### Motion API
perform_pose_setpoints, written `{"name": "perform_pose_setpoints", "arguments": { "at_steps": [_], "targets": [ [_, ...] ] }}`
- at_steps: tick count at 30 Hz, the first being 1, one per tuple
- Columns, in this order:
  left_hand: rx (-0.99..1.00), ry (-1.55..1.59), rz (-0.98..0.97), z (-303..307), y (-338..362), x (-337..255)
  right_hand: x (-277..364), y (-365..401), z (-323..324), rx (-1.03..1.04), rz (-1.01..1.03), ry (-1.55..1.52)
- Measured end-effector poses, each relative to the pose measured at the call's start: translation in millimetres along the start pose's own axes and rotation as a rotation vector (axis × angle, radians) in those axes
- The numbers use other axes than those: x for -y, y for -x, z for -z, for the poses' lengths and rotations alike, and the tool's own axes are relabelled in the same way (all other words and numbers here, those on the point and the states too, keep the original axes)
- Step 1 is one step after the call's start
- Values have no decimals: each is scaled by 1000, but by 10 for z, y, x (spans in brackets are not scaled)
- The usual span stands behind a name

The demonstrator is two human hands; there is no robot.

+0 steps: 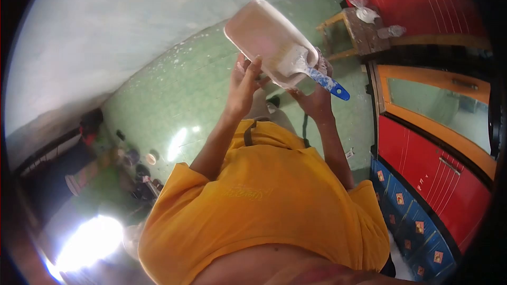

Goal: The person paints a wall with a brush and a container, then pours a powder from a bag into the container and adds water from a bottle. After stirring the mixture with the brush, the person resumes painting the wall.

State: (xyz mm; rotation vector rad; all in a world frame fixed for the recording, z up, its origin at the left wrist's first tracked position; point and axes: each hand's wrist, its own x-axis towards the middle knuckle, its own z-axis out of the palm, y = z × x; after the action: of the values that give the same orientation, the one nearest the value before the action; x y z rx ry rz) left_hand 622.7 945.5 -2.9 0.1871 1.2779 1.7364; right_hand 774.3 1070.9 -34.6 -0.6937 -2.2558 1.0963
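Tray (264, 34) slants upper-left to lower-right, gripped by left hand (245, 79); right hand (317, 100) grips scraper (328, 83).

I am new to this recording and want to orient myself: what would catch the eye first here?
A white tray is held up at top centre by the left hand. The right hand holds a blue-handled tool, its end coated in white paste, against the tray. A yellow shirt fills the lower frame.

Yellow-orange T-shirt (264, 200) (short sleeves, faint print)
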Motion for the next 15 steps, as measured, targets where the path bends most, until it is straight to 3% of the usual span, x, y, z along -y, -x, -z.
{"name": "perform_pose_setpoints", "arguments": {
  "at_steps": [8,15],
  "targets": [
    [31,-34,148,-918,-811,519,-1081,-182,740,-21,-6,161],
    [197,-158,288,-1628,-1894,1304,-2113,-441,1406,-58,-185,160]
  ]
}}
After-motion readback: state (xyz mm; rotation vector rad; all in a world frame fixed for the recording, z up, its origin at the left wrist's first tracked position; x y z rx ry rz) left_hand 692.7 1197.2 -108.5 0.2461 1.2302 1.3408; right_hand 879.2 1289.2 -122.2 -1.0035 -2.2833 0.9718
